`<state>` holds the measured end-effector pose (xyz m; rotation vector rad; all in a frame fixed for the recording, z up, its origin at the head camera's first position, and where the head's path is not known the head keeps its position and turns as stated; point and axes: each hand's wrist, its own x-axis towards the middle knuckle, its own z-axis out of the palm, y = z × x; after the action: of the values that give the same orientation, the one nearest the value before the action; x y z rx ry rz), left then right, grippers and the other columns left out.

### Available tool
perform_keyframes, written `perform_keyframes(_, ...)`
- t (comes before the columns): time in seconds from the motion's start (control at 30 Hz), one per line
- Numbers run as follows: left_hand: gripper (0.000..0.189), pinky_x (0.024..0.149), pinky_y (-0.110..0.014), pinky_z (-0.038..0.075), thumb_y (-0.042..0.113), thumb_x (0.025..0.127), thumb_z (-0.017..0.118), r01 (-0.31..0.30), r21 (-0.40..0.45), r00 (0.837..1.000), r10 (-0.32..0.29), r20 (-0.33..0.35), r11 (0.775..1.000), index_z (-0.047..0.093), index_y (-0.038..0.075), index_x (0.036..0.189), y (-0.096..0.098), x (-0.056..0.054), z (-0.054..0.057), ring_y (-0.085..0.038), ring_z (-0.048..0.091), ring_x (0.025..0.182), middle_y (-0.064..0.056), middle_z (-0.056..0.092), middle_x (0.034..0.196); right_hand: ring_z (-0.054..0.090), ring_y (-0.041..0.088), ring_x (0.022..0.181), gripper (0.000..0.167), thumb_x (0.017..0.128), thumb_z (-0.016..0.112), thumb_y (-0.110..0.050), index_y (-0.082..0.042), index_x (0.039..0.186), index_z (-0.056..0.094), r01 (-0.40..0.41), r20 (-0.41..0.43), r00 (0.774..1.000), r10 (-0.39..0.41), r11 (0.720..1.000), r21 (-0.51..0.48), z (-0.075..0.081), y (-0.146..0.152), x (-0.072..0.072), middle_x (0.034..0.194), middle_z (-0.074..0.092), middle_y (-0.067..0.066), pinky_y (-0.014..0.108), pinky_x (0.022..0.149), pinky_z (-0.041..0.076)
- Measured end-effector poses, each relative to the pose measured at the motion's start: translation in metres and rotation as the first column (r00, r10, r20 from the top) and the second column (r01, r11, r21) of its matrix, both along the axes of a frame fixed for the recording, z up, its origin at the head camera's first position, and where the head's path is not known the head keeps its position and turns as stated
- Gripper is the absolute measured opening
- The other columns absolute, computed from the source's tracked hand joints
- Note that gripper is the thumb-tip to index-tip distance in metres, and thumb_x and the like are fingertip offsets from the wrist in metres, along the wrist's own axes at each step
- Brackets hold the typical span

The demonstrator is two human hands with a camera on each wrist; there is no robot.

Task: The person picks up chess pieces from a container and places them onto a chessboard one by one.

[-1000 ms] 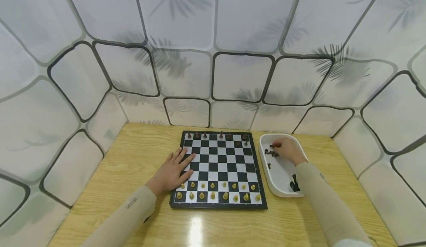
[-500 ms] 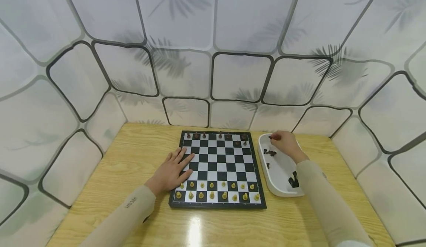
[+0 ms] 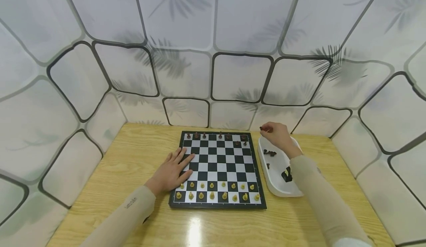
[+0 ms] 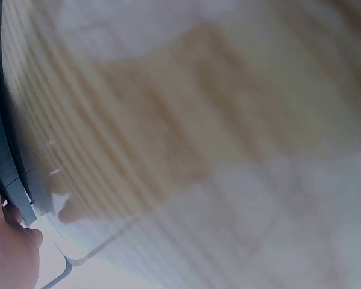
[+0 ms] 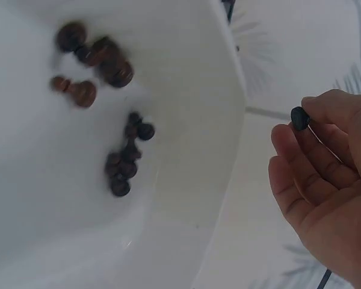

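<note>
Head, right hand: my right hand (image 3: 279, 136) is up over the far end of the white tray (image 3: 279, 186), dark piece (image 3: 261, 128) pinched at the fingertips, near the tray's far left corner.
Head, just changed: half a second ago my hand was lower, reaching into the tray; now it's higher and further toward the board (image 3: 213, 165).
Head, what that means: pickup looks done, I judge; the piece is out of the tray, not yet on any square.
Head, left hand: my left hand (image 3: 171, 171) lies on the board's left edge, fingers spread wide, holding nothing; same spot as before.
Head, board: yellow pieces (image 3: 212, 194) fill the two near rows; brown pieces (image 3: 196, 135) stand along the far side with gaps, unchanged.
Head, tray: loose pieces (image 3: 272, 153) lie near its left wall.
Left wrist: mostly blurred striped surface; bit of my hand at lower left, dark edge beside it. Can't tell finger spread from here.
Right wrist: thumb and fingertip narrow on the dark piece, other fingers loosely bent. Mostly covered, can't tell which kind. Loose pieces lie in clusters in the tray; patterned wall (image 5: 253, 66) behind.
</note>
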<state>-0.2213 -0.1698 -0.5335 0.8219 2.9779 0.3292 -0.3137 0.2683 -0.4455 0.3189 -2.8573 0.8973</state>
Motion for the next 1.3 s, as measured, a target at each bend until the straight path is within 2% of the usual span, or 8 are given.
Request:
perform_keyframes(0.27,0.069,0.13,-0.064,0.019,0.058,0.11,0.039,-0.003,-0.004,1.0,0.003,0.002,1.0,0.03,0.022,0.168,0.0,0.0,-0.001,-0.041,0.012,0.164,-0.018,0.016,0.176,0.073,0.036,0.099,0.022,0.1,0.071,-0.017,0.0,0.114,0.076,-0.033,-0.013,0.999,0.032,0.997,-0.063,0.01,-0.035,-0.006,0.108,0.078,0.02,0.052,0.087,0.059)
perform_keyframes(0.43,0.069,0.13,-0.065,0.018,0.058,0.11,0.039,-0.002,-0.004,1.0,0.002,0.013,1.0,0.029,0.023,0.169,0.001,0.0,-0.001,-0.041,0.011,0.164,-0.019,0.015,0.177,0.073,0.035,0.098,0.021,0.099,0.073,-0.016,0.0,0.112,0.076,-0.069,-0.035,0.997,0.067,0.995,-0.066,0.014,-0.057,-0.011,0.106,0.078,0.019,0.052,0.088,0.059)
perform_keyframes(0.63,0.069,0.13,-0.065,0.019,0.057,0.11,0.039,-0.005,0.002,1.0,0.005,0.006,1.0,0.03,0.022,0.168,0.001,0.0,0.0,-0.041,0.013,0.164,-0.019,0.016,0.176,0.074,0.035,0.099,0.024,0.099,0.071,-0.013,0.001,0.12,0.074,-0.124,-0.057,0.991,0.12,0.99,-0.069,0.016,-0.082,-0.015,0.11,0.078,0.02,0.052,0.088,0.06)
perform_keyframes(0.73,0.069,0.13,-0.064,0.019,0.057,0.11,0.039,-0.003,-0.001,1.0,0.003,0.004,1.0,0.03,0.022,0.168,0.0,0.0,0.0,-0.041,0.013,0.164,-0.019,0.016,0.176,0.074,0.036,0.102,0.027,0.1,0.07,-0.012,0.001,0.124,0.073,-0.142,-0.048,0.989,0.139,0.988,-0.067,0.017,-0.094,-0.015,0.114,0.077,0.02,0.052,0.09,0.06)
perform_keyframes(1.0,0.069,0.13,-0.065,0.019,0.057,0.11,0.039,-0.001,0.001,1.0,0.001,0.008,1.0,0.03,0.021,0.168,0.0,0.001,0.001,-0.042,0.012,0.164,-0.019,0.016,0.176,0.074,0.033,0.102,0.024,0.1,0.07,-0.015,0.0,0.118,0.074,-0.146,-0.006,0.989,0.146,0.989,-0.036,0.012,-0.12,-0.021,0.111,0.078,0.017,0.049,0.09,0.06)
perform_keyframes(1.17,0.069,0.13,-0.064,0.018,0.057,0.11,0.038,-0.001,0.001,1.0,0.001,0.009,1.0,0.029,0.022,0.169,0.0,0.0,0.0,-0.041,0.012,0.164,-0.019,0.015,0.177,0.072,0.032,0.105,0.024,0.101,0.07,-0.017,-0.002,0.119,0.074,-0.144,0.054,0.988,0.145,0.989,-0.024,0.01,-0.132,-0.022,0.114,0.077,0.015,0.049,0.093,0.059)
perform_keyframes(1.3,0.069,0.13,-0.064,0.018,0.058,0.111,0.037,-0.003,-0.005,1.0,0.003,0.003,1.0,0.028,0.023,0.169,-0.001,-0.001,-0.002,-0.041,0.012,0.164,-0.018,0.015,0.177,0.071,0.032,0.108,0.025,0.101,0.069,-0.019,-0.003,0.121,0.074,-0.16,0.063,0.985,0.162,0.987,-0.034,0.005,-0.139,-0.026,0.116,0.077,0.015,0.048,0.094,0.059)
